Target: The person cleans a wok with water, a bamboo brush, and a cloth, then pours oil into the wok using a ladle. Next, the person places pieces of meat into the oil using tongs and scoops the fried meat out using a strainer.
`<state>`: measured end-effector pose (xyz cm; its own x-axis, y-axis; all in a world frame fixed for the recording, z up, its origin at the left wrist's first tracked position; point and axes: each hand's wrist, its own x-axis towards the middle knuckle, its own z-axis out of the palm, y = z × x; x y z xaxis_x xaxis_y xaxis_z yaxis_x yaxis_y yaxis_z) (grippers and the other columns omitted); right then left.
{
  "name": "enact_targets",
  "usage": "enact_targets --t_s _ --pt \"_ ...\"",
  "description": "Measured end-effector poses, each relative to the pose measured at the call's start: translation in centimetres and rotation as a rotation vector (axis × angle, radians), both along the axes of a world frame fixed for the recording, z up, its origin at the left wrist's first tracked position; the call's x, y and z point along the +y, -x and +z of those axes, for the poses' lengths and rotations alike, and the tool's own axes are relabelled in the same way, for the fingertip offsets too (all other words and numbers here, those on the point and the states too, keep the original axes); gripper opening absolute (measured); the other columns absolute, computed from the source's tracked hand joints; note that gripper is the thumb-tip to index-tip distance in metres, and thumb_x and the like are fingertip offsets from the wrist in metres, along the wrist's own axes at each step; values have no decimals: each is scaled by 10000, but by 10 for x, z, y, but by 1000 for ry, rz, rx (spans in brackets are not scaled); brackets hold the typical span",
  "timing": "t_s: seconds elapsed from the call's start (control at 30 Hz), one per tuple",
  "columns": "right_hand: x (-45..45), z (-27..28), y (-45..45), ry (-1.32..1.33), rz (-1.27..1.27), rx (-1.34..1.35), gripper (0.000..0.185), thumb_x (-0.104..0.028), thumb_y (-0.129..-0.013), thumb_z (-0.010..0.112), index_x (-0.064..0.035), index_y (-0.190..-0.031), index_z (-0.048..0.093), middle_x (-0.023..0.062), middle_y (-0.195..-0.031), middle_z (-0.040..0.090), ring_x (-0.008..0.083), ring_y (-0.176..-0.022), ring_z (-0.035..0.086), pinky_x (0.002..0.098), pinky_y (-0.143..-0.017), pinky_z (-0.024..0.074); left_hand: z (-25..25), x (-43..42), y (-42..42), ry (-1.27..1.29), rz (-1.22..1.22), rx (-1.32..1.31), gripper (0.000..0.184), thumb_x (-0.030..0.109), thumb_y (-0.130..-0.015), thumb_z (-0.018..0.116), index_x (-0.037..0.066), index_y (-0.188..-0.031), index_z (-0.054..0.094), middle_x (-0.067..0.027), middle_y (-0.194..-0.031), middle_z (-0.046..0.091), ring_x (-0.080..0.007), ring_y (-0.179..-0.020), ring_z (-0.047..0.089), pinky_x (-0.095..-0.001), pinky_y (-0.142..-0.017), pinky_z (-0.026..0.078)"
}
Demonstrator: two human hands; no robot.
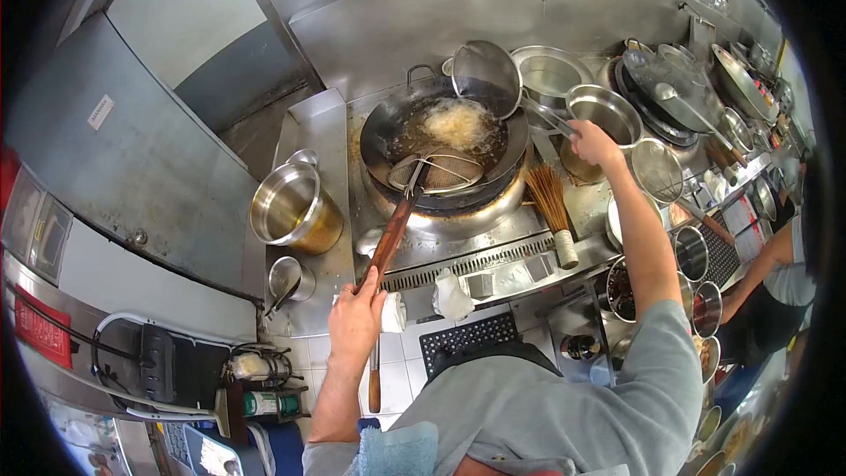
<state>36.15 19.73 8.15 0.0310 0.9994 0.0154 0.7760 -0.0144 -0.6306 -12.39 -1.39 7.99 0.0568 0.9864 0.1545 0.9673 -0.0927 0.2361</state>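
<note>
My left hand (354, 322) is closed round the long wooden handle of a wire strainer (451, 169), whose mesh head lies over the near side of a wok (377, 137). In the wok, pale golden food (458, 126) bubbles in dark oil. My right hand (596, 143) grips the metal handle of a round mesh skimmer (486, 78). The skimmer's head is raised and tilted above the wok's far right side. Just below my right hand, a bamboo wok brush (550, 198) lies on the steel counter.
A steel pot (295, 211) and a small metal jug (291, 282) stand left of the wok. Wide pots (605, 115) and a second wok (670, 84) with a ladle line the right side. A co-worker's arm (762, 269) shows at far right. A white cloth (452, 295) hangs on the stove's front edge.
</note>
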Motion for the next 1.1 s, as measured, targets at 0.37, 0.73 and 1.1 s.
enact_targets --t_s 0.37,0.73,1.1 --pt "7 -13 -8 392 158 578 368 -57 -897 466 5 -1258 508 30 -691 517 76 -480 419 233 -373 317 -5 -4 -13 -45 11 31 472 240 -864 641 178 -1319 532 -217 -916 582 -394 -780 610 -446 -680 513" --pt "-56 61 8 -192 279 -250 411 -47 -848 532 -1 -1256 523 273 -1013 619 415 -978 588 437 -842 466 -22 -7 -43 -21 34 27 572 93 -825 631 175 -1367 470 -232 -981 571 -396 -871 596 -459 -754 499" --pt "-60 14 -16 -169 172 139 397 -43 -881 505 3 -1276 510 121 -735 613 219 -630 591 360 -600 459 -41 -4 -43 -9 -22 -9 730 23 -738 620 91 -1418 362 -252 -1059 556 -408 -914 592 -462 -774 505"
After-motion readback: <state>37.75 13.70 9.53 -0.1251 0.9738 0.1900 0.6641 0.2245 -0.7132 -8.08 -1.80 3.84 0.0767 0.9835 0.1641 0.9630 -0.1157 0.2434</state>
